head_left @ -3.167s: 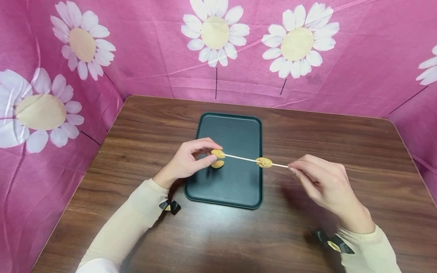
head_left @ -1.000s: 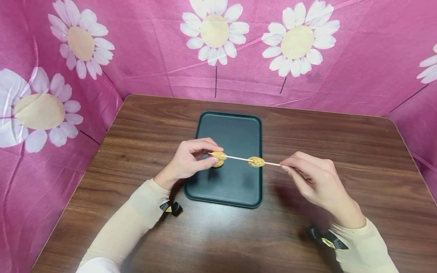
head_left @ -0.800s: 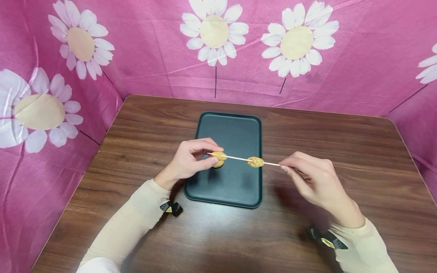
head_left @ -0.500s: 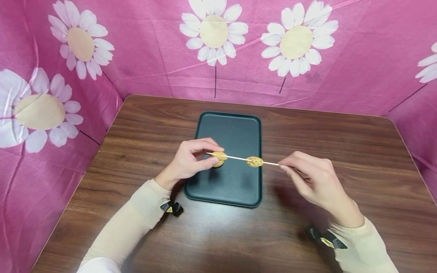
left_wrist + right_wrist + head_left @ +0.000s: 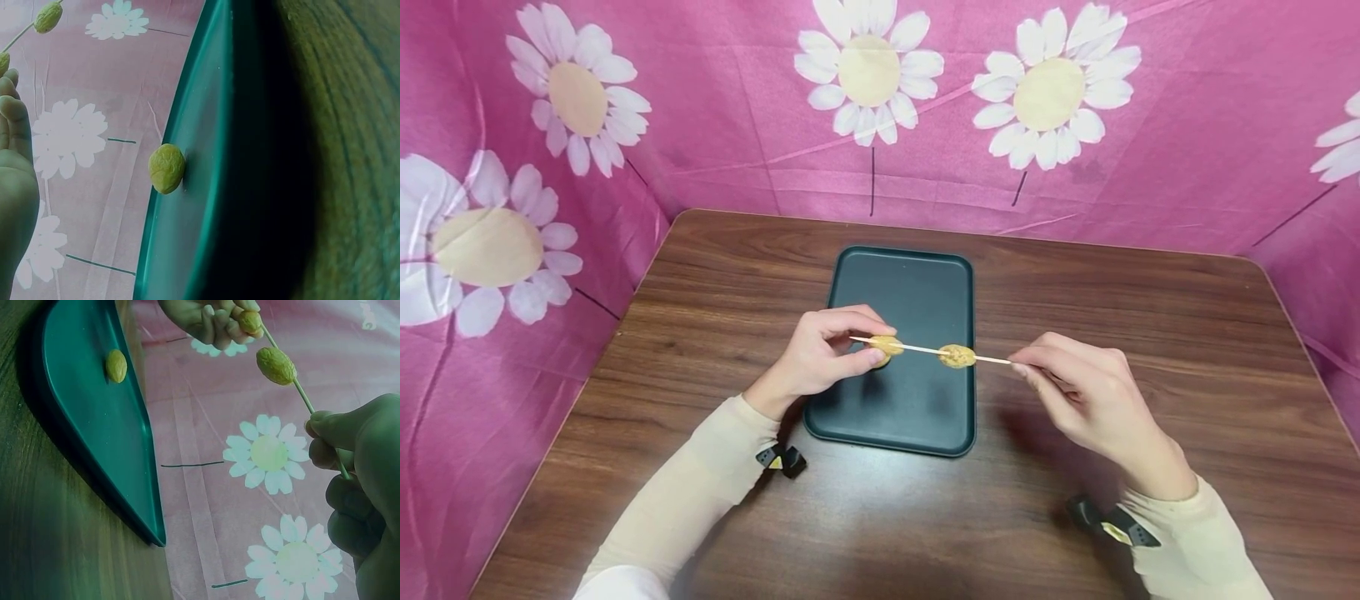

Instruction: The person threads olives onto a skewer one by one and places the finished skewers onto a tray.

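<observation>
My left hand (image 5: 816,367) pinches a yellow, wrinkled oval fruit (image 5: 887,347) between thumb and fingers above the tray. A thin wooden skewer (image 5: 921,348) runs through that fruit, its pointed tip sticking out on the left. Farther right along the stick sits a second such fruit (image 5: 957,358), touched by neither hand; the right wrist view shows this fruit (image 5: 275,365) pierced lengthwise. My right hand (image 5: 1105,408) grips the skewer near its right end. A third loose fruit (image 5: 167,169) lies on the dark green tray (image 5: 910,283), mostly hidden under the held one in the head view.
The tray lies on a brown wood-grain table (image 5: 1075,292). Pink cloth (image 5: 737,100) with large white flowers hangs behind and at both sides. Each wrist carries a small black device, one of them a left device (image 5: 781,459).
Over the earlier frames, the right hand and skewer have shifted left, with the second fruit. The skewer's tip has come out past the left-hand fruit and sticks out slightly farther now.
</observation>
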`<state>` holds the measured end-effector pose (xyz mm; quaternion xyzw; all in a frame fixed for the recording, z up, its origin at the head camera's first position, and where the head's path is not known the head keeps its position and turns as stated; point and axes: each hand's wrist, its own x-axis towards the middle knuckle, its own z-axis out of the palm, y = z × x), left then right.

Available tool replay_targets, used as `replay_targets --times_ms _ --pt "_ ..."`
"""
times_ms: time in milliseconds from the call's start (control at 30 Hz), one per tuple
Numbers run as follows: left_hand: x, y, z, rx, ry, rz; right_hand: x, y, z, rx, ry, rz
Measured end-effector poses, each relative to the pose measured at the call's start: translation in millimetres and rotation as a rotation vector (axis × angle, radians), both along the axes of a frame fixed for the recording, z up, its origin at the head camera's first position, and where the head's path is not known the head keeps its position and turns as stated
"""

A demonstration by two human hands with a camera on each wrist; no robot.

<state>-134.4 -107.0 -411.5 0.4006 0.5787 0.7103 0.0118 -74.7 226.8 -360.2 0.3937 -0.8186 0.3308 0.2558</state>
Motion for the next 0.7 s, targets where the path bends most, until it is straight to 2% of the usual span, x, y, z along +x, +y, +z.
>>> replay_targets --times_ms 433,700 --pt "2.5 -0.6 1.1 -0.019 -0.010 0.018 -2.7 -8.5 -1.2 -0.015 0.014 0.035" --pt "2.8 2.0 0.3 -0.030 0.004 0.023 -2.6 -9.7 -4.0 -0.005 0.005 0.028"
